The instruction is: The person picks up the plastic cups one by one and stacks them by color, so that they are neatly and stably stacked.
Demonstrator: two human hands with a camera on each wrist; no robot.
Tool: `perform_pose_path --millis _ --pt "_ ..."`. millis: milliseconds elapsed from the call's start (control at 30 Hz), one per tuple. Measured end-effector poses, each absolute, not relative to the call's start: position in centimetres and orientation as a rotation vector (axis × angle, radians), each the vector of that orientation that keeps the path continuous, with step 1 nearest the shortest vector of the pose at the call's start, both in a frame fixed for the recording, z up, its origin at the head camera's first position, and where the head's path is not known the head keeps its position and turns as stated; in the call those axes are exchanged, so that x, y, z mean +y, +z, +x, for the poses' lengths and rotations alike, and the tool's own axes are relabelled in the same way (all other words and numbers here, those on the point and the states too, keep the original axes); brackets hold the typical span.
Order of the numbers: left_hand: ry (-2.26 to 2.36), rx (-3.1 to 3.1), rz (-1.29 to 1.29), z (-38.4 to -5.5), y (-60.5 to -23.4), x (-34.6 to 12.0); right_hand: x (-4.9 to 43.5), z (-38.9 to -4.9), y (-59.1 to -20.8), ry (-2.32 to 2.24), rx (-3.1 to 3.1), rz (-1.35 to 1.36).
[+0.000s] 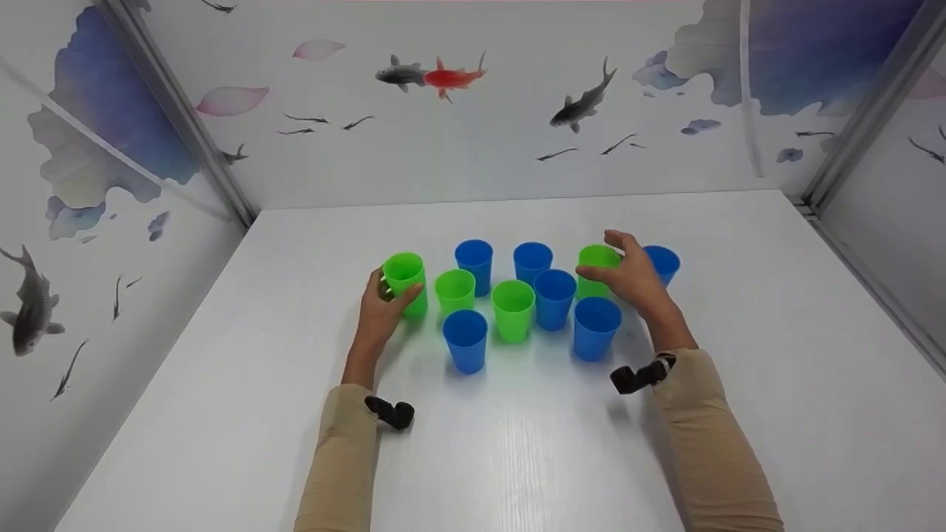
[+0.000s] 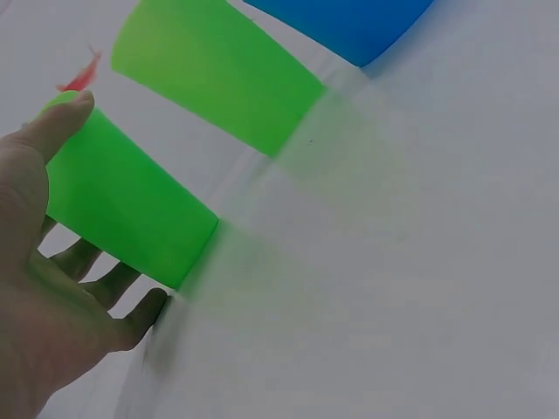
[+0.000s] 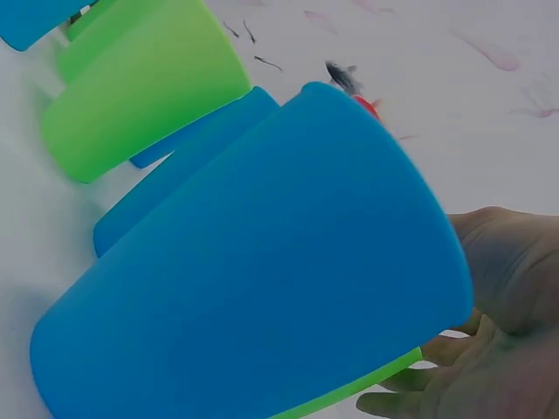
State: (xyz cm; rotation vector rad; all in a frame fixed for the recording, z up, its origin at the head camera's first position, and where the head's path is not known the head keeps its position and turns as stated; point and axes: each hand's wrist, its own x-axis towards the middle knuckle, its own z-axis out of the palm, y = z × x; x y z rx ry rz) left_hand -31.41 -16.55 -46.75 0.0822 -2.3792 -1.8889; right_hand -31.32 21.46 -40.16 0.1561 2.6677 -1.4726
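At the left end of the cup group, my left hand (image 1: 379,314) holds an upright green cup (image 1: 405,277), thumb on its near side and fingers round its far left side. In the left wrist view the thumb lies near the rim of this green cup (image 2: 131,196). My right hand (image 1: 640,282) is spread at another green cup (image 1: 597,258) on the right, thumb before its rim and index finger stretched out above. The right wrist view has a blue cup (image 3: 253,262) in front, hiding most of that green cup; the fingers (image 3: 410,381) look loosely straight beside it.
Between the hands stand two more green cups, one (image 1: 454,290) beside the held cup and one (image 1: 513,310) in the middle. Several upright blue cups surround them, including a front one (image 1: 465,341) and one (image 1: 663,262) behind my right hand. The white table (image 1: 502,451) meets printed walls.
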Motion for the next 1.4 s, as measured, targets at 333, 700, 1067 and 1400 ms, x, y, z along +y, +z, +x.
perform_pose_path --millis 333,700,1067,1400 --pt "-1.883 -2.387 0.045 -31.3 -46.8 -16.8 20.9 -31.7 -40.6 -1.424 2.607 0.301" --pt "-1.884 -2.389 0.052 -31.5 -46.8 -16.6 20.5 -31.7 -40.3 -1.478 2.613 0.301" --pt "-1.912 -2.400 0.040 -31.5 -46.8 -16.8 20.2 -30.3 -37.6 -1.626 2.630 0.219" --pt "-1.924 -2.406 0.024 -31.4 -46.9 -16.7 19.8 -28.7 -35.4 -1.703 2.672 0.154"
